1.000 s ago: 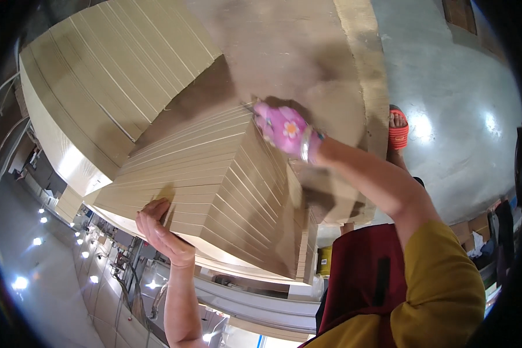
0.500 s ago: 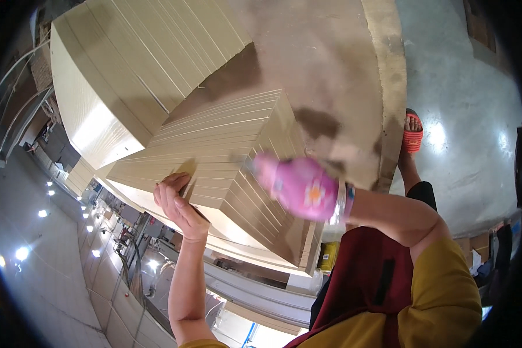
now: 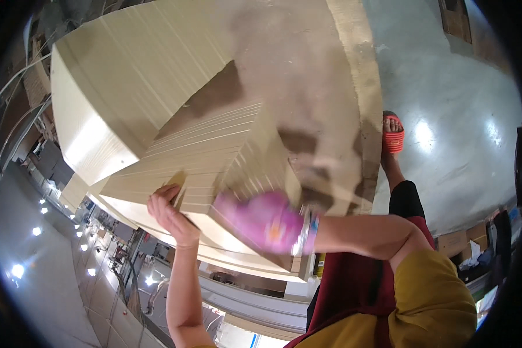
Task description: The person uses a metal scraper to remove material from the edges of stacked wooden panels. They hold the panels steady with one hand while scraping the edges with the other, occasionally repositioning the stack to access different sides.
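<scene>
A stack of pale wooden boards (image 3: 200, 156) lies in front of me, its layers showing as thin lines along the sides. My bare left hand (image 3: 171, 213) rests on the stack's left edge, its fingers stretched out over the boards. In a pink glove with a flower patch, my right hand (image 3: 261, 220) is against or just over the stack's near end face. Motion smears its fingers, so whether anything is in them is hidden.
Beyond it stands a larger stack of pale boards (image 3: 139, 64). Both are on a worn brown tabletop (image 3: 296, 58) with a pale edge strip. To the right, a foot in a red slipper (image 3: 393, 134) is on the grey floor (image 3: 446, 87). Cardboard boxes (image 3: 461, 243) lie at lower right.
My gloved right hand has moved left and nearer, down along the end face of the stack. My left hand stays on the edge. The whole view has shifted slightly.
</scene>
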A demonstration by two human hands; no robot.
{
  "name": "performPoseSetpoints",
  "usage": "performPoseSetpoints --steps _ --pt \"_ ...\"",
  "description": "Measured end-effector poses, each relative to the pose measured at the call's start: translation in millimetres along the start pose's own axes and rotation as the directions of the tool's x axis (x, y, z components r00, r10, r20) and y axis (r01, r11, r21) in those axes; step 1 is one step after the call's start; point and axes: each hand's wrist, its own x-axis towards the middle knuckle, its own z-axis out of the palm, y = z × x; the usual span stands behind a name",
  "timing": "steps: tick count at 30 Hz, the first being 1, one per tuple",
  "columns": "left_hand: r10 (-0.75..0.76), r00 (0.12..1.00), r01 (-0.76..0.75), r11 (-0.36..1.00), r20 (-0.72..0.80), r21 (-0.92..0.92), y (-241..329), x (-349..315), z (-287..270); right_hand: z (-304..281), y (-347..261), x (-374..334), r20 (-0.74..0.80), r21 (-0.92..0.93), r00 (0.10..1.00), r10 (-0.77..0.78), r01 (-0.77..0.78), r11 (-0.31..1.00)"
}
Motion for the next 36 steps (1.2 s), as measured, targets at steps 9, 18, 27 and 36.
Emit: performPoseSetpoints --steps 9,18,27,36 --pt "0.162 0.985 -0.164 0.985 0.055 0.048 -8 -3 1 -45 178 103 -0.569 0.293 0.805 0.169 0.006 0.956" --pt "0.242 0.970 -0.244 0.965 0.023 0.098 -4 -5 5 -47 176 132 -0.556 0.235 0.799 0.229 -0.112 0.965" --pt "0.253 0.967 -0.255 0.966 0.034 0.038 -5 -7 5 -45 148 91 -0.314 0.013 0.940 -0.136 0.147 0.989" --pt "0.260 0.965 -0.258 0.965 0.045 -0.041 -12 -9 6 -41 189 137 -0.468 0.240 0.868 0.167 -0.057 0.969"
